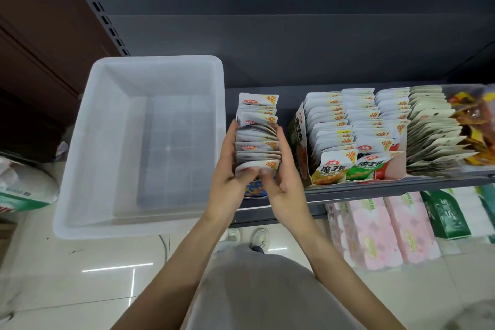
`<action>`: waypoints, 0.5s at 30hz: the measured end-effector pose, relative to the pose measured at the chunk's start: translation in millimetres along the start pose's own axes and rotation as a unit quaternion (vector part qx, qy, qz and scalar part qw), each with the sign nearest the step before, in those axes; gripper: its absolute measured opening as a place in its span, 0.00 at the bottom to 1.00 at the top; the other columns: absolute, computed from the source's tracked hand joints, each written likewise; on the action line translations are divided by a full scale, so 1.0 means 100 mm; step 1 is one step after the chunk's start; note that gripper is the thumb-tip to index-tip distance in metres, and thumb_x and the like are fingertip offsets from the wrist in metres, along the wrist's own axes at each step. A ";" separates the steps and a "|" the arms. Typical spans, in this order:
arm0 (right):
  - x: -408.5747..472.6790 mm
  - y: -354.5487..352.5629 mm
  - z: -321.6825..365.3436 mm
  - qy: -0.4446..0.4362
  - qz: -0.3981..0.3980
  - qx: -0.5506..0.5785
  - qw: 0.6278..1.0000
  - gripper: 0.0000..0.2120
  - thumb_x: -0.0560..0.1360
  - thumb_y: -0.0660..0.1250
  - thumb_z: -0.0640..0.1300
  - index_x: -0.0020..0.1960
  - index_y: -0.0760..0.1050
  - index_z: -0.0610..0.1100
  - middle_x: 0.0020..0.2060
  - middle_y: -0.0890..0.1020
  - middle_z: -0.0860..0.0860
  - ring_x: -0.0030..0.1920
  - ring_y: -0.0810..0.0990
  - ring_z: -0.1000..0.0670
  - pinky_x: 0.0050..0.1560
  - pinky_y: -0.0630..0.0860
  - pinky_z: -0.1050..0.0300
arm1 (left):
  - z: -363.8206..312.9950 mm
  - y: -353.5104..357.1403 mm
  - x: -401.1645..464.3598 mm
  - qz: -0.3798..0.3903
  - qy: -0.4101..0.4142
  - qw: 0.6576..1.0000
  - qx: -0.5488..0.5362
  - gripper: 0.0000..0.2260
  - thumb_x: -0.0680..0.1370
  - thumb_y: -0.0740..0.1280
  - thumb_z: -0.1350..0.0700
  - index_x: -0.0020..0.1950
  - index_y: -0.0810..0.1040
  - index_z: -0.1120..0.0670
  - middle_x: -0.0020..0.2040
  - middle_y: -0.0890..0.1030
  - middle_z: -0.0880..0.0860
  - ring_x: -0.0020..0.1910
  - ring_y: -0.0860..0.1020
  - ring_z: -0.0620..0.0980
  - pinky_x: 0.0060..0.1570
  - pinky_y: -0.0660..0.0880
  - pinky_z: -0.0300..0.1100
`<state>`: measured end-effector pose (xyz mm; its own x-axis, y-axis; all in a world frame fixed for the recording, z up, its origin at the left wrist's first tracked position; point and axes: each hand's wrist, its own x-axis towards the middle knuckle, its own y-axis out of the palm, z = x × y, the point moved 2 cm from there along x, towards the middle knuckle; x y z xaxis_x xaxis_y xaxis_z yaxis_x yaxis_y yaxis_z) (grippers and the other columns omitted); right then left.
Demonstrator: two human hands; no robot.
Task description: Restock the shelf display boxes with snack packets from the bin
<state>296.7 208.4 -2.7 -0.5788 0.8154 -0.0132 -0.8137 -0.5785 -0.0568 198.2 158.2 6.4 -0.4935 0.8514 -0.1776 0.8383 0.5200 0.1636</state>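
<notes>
A translucent white bin [88,158] sits on the left end of the dark shelf [348,191] and holds no packets. Right of it stands a row of white snack packets [257,126] in a display box whose blue front [254,190] peeks out under my hands. My left hand [227,169] presses the row's left side, and my right hand [284,171] presses its right side, thumbs meeting at the front packet. Further right, a filled display box [348,139] holds three rows of packets.
A stack of cream hang-tab packets [434,131] and yellow snack bags [471,115] fill the shelf's right end. Pink tissue packs [383,228] and green packs [444,217] lie on the lower level. A white sack [24,187] sits on the tiled floor at left.
</notes>
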 end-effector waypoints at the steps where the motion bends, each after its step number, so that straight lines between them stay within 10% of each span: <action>1: -0.01 0.00 0.03 -0.013 -0.005 -0.004 1.000 0.32 0.78 0.58 0.32 0.75 0.51 0.54 0.73 0.63 0.52 0.72 0.63 0.54 0.71 0.64 0.55 | -0.02 0.00 -0.02 -0.002 0.019 1.000 0.006 0.35 0.71 0.66 0.66 0.74 0.59 0.47 0.67 0.73 0.46 0.65 0.73 0.45 0.62 0.73 0.43; 11: -0.03 -0.12 -0.04 0.019 -0.004 -0.047 0.999 0.38 0.72 0.66 0.37 0.76 0.49 0.48 0.73 0.61 0.51 0.73 0.61 0.56 0.71 0.62 0.60 | 0.13 -0.02 -0.03 -0.017 0.013 0.996 0.092 0.33 0.67 0.70 0.53 0.68 0.60 0.36 0.68 0.68 0.43 0.69 0.66 0.47 0.63 0.71 0.42; 15: -0.04 -0.15 -0.07 0.045 0.026 -0.032 0.998 0.40 0.73 0.66 0.35 0.77 0.46 0.44 0.73 0.60 0.56 0.72 0.60 0.61 0.69 0.63 0.64 | 0.12 0.00 -0.07 0.005 -0.004 1.000 0.019 0.33 0.73 0.69 0.61 0.74 0.58 0.45 0.71 0.67 0.47 0.68 0.68 0.46 0.58 0.73 0.34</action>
<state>311.6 214.2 -9.2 -0.6112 0.7843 -0.1067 -0.7756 -0.6203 -0.1166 204.2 151.0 -4.2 -0.4831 0.8558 -0.1848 0.8516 0.5083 0.1277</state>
